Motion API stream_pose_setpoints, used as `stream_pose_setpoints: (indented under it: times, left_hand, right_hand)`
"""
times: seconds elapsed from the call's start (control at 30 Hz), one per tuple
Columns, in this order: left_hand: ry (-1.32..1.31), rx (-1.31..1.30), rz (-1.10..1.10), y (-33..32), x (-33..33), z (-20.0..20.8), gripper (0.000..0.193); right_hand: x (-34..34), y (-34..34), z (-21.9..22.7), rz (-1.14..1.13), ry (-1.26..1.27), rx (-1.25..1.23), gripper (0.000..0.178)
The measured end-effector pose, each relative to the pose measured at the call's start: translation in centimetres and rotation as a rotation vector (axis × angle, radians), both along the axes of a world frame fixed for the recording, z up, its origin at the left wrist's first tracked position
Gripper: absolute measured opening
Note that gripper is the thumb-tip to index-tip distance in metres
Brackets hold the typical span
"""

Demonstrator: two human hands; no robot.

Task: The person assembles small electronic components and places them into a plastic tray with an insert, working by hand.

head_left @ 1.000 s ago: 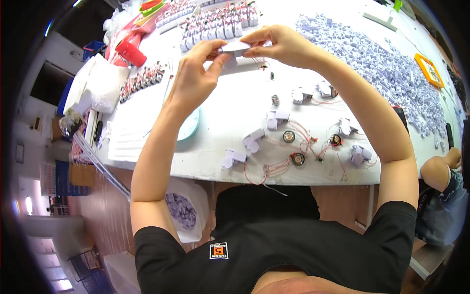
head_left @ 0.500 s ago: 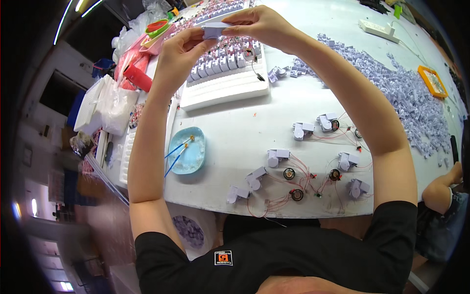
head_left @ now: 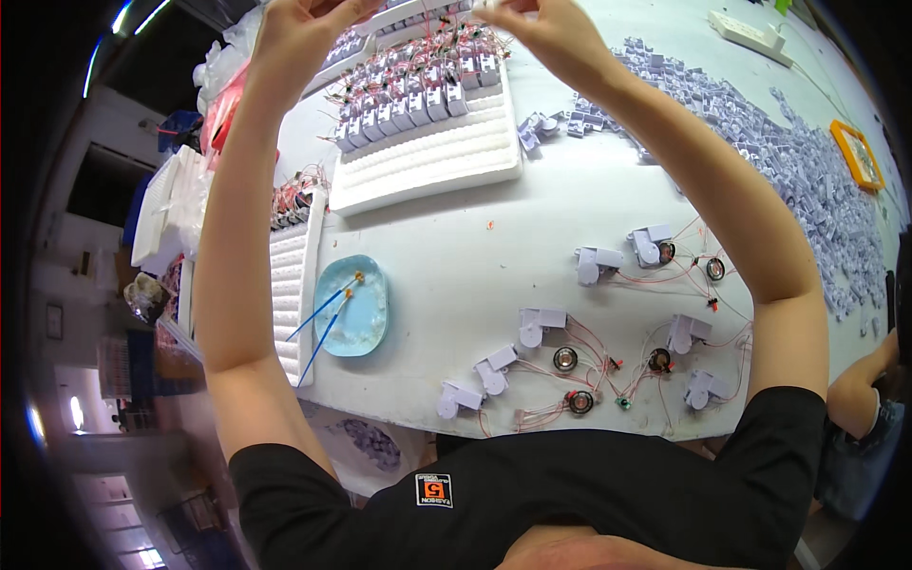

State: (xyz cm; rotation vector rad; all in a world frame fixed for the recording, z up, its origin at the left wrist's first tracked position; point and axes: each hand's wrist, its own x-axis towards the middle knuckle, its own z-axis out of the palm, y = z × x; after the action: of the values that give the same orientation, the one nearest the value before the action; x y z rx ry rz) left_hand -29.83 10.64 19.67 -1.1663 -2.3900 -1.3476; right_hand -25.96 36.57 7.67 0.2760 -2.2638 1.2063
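Both of my hands are at the top edge, farther apart than shoulder width, and partly cut off by it. My left hand (head_left: 293,46) has its fingers curled in toward the thumb. What it holds, if anything, lies out of sight. On the other side my right hand (head_left: 543,30) pinches thumb and fingers together around something too small to make out. Between and below them a white foam tray (head_left: 427,171) carries rows of grey plastic housings (head_left: 408,112) with red wires. The nearer grooves of that tray are bare.
A blue dish (head_left: 353,328) holds two blue-handled brushes (head_left: 330,316). Several grey housings (head_left: 541,325) wired to small round speakers (head_left: 565,359) lie near the front edge. A pile of grey parts (head_left: 750,152), an orange tray (head_left: 856,157) and a white power strip (head_left: 750,38) are at right.
My hands have drawn apart and moved up toward the top edge. The grey plastic housing they held together no longer shows. The view has shifted slightly.
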Motion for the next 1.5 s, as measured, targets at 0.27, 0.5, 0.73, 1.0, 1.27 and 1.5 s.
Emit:
stream_pose_setpoints:
  times: [0.27, 0.5, 0.73, 1.0, 1.27, 1.5]
  left_hand:
    - [0.009, -0.069, -0.03, 2.3, -3.8, -0.3, 0.027]
    - [0.017, -0.109, -0.109, 2.3, -3.8, -0.5, 0.028]
    - [-0.056, -0.339, 0.119, 1.0, -5.2, -2.9, 0.04]
    - [-0.324, -0.421, 0.076, 3.2, -5.8, -6.7, 0.031]
    - [-0.273, -0.275, -0.073, 1.4, -8.3, -9.4, 0.034]
    - [0.08, -0.161, 0.136, 2.2, -8.8, -9.4, 0.032]
  right_hand:
    - [-2.8, -4.0, -5.6, 0.026, -0.344, -0.047, 0.073]
    - [-4.4, -2.6, -7.0, 0.121, -0.403, -0.349, 0.041]
    - [-6.3, 0.5, -6.9, 0.166, -0.416, -0.239, 0.038]
    - [-10.9, 2.2, -11.9, 0.068, -0.357, -0.26, 0.045]
    - [-7.8, -2.2, -5.2, -0.022, -0.137, 0.127, 0.027]
    - [-14.0, -2.1, -6.1, -0.243, 0.155, 0.313, 0.023]
